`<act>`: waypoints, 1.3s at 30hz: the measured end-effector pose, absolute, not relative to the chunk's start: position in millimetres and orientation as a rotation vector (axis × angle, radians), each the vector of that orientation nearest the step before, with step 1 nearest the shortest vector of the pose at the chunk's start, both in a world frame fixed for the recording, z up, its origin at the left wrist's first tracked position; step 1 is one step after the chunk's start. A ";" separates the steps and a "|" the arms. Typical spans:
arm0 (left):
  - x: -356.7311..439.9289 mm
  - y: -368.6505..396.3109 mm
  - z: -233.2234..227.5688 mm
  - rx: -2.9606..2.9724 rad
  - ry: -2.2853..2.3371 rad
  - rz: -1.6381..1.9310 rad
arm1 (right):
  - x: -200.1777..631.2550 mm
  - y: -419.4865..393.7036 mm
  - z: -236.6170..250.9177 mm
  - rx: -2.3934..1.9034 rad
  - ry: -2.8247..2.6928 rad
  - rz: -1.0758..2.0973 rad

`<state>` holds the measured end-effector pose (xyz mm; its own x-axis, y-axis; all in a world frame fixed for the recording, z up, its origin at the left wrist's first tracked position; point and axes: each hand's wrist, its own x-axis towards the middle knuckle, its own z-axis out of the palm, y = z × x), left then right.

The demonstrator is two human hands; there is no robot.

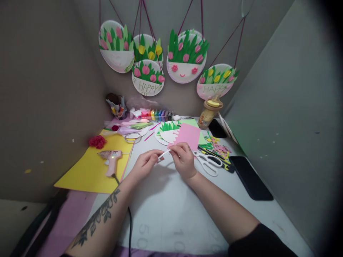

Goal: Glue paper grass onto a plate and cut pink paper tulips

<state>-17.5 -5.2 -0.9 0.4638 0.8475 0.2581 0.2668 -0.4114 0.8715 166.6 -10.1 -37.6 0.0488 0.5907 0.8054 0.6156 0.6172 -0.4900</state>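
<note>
Over the middle of the white table, my left hand [147, 162] and my right hand [183, 159] are both closed on a narrow white strip [164, 154]. The strip runs between my fingertips; whether it is paper or tape I cannot tell. Just beyond my hands lies a white paper plate [160, 137] with green paper leaves [170, 126]. A pink sheet of paper [190, 135] overlaps the plate's right side. White-handled scissors [207, 162] rest beside my right hand. Left of my left hand, a pink glue gun [114, 162] lies on yellow paper [88, 175].
Paper scraps [217, 146] and a black phone [250, 177] lie on the right. A jar [210, 112] stands at the back, near colored clay packs [158, 115]. The glue gun's black cord [130, 221] runs toward me. Decorated plates [187, 57] hang on the wall.
</note>
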 end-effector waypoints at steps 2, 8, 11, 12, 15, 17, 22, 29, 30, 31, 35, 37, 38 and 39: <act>-18.2 -5.6 -0.3 1.892 0.978 0.930 | 166.1 -11.1 -36.5 -1.017 -1.643 -0.051; -16.3 -7.8 3.8 1.897 0.983 0.837 | 166.6 -10.9 -33.8 -1.039 -1.626 -0.090; -14.6 -9.0 5.6 1.937 1.025 0.898 | 165.9 -12.4 -31.9 -1.005 -1.659 -0.113; -14.3 -9.3 5.9 1.958 1.037 0.916 | 165.1 -13.5 -30.8 -0.989 -1.686 -0.124; -14.0 -9.7 5.5 2.027 1.066 0.928 | 161.6 -17.3 -26.9 -0.945 -1.758 -0.166; -14.0 -9.4 4.6 2.062 1.074 0.924 | 159.1 -19.4 -24.7 -0.929 -1.769 -0.197; -13.8 -8.5 2.7 2.109 1.075 0.937 | 154.8 -20.8 -24.2 -0.975 -1.739 -0.176; -15.4 -8.1 -0.1 2.184 1.141 0.920 | 155.1 -19.0 -25.0 -1.001 -1.737 -0.118; -15.6 -7.7 -0.6 2.193 1.142 0.922 | 155.4 -19.1 -24.7 -1.001 -1.751 -0.124; -15.7 -7.4 -1.0 2.198 1.140 0.922 | 155.6 -19.3 -24.2 -0.996 -1.759 -0.139; -15.4 -7.2 -2.7 2.175 1.160 0.910 | 155.0 -20.7 -22.1 -0.976 -1.790 -0.184; -15.3 -7.9 -3.2 2.145 1.190 0.895 | 154.1 -21.2 -21.1 -0.974 -1.802 -0.164; -15.3 -8.3 -3.3 2.132 1.202 0.886 | 153.7 -21.3 -20.7 -0.973 -1.804 -0.150; -15.4 -8.7 -3.2 2.121 1.211 0.875 | 153.3 -21.4 -20.4 -0.973 -1.804 -0.136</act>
